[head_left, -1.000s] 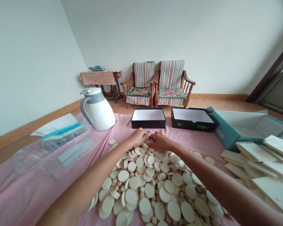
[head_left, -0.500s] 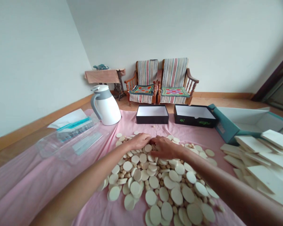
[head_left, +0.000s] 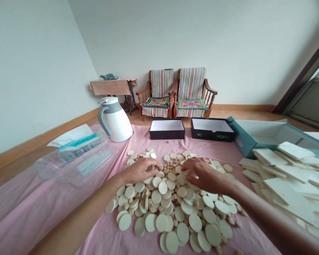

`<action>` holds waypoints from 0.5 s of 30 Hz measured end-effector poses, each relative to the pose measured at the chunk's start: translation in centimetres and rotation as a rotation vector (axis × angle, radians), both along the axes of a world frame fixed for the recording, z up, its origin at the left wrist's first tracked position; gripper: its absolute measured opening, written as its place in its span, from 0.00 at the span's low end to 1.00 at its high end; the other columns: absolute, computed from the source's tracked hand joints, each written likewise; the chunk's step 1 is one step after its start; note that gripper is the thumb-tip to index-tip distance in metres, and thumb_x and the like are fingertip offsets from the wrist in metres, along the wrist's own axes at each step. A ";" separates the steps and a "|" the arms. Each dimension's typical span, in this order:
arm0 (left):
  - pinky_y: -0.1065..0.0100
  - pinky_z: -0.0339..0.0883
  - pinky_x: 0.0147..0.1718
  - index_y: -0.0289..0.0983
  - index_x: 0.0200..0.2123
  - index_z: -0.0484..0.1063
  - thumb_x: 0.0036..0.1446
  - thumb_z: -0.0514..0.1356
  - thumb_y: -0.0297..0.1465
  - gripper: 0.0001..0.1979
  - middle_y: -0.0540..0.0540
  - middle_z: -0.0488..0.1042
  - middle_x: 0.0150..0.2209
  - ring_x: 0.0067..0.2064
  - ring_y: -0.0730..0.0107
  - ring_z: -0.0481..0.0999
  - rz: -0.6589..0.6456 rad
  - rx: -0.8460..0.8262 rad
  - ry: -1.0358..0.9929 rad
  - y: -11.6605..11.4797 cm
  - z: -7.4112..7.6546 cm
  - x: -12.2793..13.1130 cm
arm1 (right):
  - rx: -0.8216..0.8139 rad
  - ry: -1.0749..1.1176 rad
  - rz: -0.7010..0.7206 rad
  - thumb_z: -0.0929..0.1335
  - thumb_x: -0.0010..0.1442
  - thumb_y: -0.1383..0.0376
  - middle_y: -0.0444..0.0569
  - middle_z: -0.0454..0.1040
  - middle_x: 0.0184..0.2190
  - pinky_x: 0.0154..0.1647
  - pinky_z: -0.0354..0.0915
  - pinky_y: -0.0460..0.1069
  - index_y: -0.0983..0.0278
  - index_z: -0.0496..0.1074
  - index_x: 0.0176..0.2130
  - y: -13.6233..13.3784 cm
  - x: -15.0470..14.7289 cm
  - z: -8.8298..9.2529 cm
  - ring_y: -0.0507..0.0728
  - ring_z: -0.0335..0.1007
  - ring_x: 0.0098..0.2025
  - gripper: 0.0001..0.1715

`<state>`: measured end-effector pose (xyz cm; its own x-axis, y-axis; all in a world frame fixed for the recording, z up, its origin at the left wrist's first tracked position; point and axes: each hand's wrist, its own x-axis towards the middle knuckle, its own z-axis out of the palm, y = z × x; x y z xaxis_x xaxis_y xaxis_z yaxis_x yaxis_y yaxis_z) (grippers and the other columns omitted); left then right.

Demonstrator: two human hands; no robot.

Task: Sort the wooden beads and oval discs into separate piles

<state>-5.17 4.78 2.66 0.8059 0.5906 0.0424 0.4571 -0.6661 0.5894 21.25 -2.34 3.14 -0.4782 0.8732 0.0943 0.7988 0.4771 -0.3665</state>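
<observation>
A wide heap of pale wooden discs (head_left: 156, 197) and small wooden cubes (head_left: 170, 166) lies in front of me. On the heap's far left part rests my left hand (head_left: 142, 170), its fingers bent and the thumb apart from them. My right hand (head_left: 203, 174) is on the far right part, fingers spread and curved down onto the discs. Both hands are open, and a patch of cubes and discs shows between them. The right fingertips are partly hidden, but I see nothing gripped in either hand.
A pink cloth (head_left: 95, 209) lies under everything. Beyond the heap are a white-grey jug (head_left: 119, 122), two black boxes (head_left: 167, 134) (head_left: 214, 135) and a teal box (head_left: 246, 141). Square wooden boards (head_left: 287, 187) are piled right; clear plastic packaging (head_left: 77, 159) lies left. Two chairs (head_left: 192, 85) stand behind.
My hands were close together at the far middle of the heap. They have moved apart and nearer to me, uncovering cubes and discs between them. The view has shifted slightly right.
</observation>
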 end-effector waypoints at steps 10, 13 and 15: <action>0.57 0.51 0.61 0.45 0.60 0.58 0.52 0.61 0.47 0.34 0.43 0.59 0.62 0.63 0.58 0.56 0.101 0.211 0.032 -3.9 0.3 -3.4 | 0.218 0.051 -0.428 0.64 0.56 0.50 0.59 0.57 0.61 0.57 0.57 0.63 0.62 0.47 0.65 -5.7 5.0 -5.5 0.67 0.53 0.62 0.44; 0.50 0.48 0.61 0.45 0.63 0.53 0.41 0.63 0.55 0.48 0.41 0.54 0.64 0.64 0.49 0.52 -0.027 0.273 0.078 -6.4 -0.1 -2.1 | 0.219 0.015 -0.474 0.63 0.57 0.49 0.56 0.48 0.66 0.59 0.56 0.64 0.60 0.36 0.67 -9.3 4.9 -6.2 0.66 0.45 0.66 0.50; 0.45 0.45 0.61 0.47 0.63 0.52 0.38 0.63 0.58 0.51 0.41 0.52 0.65 0.64 0.44 0.51 -0.118 0.330 0.095 -7.8 -0.3 -0.9 | 0.246 0.001 -0.522 0.63 0.56 0.49 0.54 0.43 0.67 0.60 0.54 0.64 0.60 0.32 0.67 -11.2 4.7 -6.4 0.66 0.41 0.67 0.52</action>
